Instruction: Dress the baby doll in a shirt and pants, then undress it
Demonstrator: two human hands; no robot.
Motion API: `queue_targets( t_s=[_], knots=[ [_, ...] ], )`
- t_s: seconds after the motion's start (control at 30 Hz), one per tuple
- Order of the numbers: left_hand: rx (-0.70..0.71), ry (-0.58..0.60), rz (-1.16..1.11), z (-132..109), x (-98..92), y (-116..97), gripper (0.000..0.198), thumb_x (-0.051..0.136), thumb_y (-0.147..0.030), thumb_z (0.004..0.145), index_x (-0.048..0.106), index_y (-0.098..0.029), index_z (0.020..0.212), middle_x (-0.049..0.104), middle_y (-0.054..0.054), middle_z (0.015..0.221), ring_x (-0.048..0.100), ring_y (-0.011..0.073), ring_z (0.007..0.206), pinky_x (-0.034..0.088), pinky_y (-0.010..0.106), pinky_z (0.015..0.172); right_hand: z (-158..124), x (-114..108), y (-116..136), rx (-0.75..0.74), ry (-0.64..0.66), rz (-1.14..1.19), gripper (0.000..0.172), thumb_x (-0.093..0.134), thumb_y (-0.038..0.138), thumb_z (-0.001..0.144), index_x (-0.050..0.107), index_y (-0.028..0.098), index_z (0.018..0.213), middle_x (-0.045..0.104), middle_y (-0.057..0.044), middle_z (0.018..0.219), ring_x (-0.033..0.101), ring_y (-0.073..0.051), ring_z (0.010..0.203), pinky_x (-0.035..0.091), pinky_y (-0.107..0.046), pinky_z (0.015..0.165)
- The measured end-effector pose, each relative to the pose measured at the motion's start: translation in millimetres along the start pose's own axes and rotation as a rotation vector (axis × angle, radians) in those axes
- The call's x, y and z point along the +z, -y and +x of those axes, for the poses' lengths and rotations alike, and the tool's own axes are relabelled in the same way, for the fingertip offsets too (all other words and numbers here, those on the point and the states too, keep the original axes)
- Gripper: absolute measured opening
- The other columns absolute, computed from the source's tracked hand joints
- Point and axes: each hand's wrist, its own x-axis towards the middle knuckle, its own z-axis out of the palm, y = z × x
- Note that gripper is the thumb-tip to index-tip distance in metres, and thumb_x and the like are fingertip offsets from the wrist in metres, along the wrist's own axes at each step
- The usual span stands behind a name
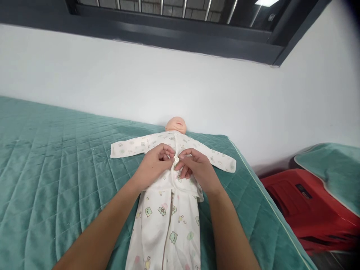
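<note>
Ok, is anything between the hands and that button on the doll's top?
Nothing visible. The left hand and right hand both pinch the top on either side of the button.

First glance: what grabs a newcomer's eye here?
A bald baby doll in a white animal-print baby suit lies centre on the teal quilted bedspread, head toward the wall. The left hand and right hand pinch the suit front at a small white button on its chest.

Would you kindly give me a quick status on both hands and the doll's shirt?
Left hand and right hand pinch shirt at its white button. Doll face up on green quilt. Nothing blocking.
</note>
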Motion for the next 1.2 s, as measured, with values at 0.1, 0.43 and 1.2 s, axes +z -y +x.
queue_targets(
  t_s=[0.1, 0.43, 1.2],
  knots=[
    [-0.006, 0.019, -0.012, -0.3, -1.6, -0.1, 0.018, 0.061, -0.017, 0.076, 0.061, -0.021, 0.093, 0.057, -0.004, 0.073, 0.054, 0.0098, 0.066, 0.041, 0.023, 0.064, -0.6, 0.1, 1.2, 0.008, 0.006, -0.023, 0.017, 0.064, 0.036, 0.085, 0.059, 0.021, 0.090, 0.073, -0.001, 0.071, 0.064, -0.012, 0.049, 0.043, -0.020, 0.046],
    [-0.013, -0.043, 0.092, 7.2, -7.5, 5.1, 0.018, 0.070, -0.028, 0.075, 0.062, -0.020, 0.090, 0.060, -0.004, 0.073, 0.056, 0.0100, 0.066, 0.042, 0.021, 0.061, -0.7, -1.3, -0.2, 0.003, 0.010, -0.052, 0.013, 0.062, 0.032, 0.086, 0.060, 0.021, 0.092, 0.073, -0.002, 0.074, 0.065, -0.013, 0.052, 0.045, -0.020, 0.048],
    [0.157, -0.138, 0.261, 0.6, -6.6, 5.1, 0.020, 0.058, -0.038, 0.087, 0.068, -0.021, 0.085, 0.066, -0.001, 0.077, 0.056, 0.0134, 0.069, 0.042, 0.025, 0.065, 7.7, -4.0, -15.6, -0.354, -0.499, -0.038, 0.013, 0.063, 0.035, 0.084, 0.062, 0.023, 0.089, 0.071, -0.003, 0.098, 0.067, -0.018, 0.093, 0.054, -0.028, 0.076]
  ],
)
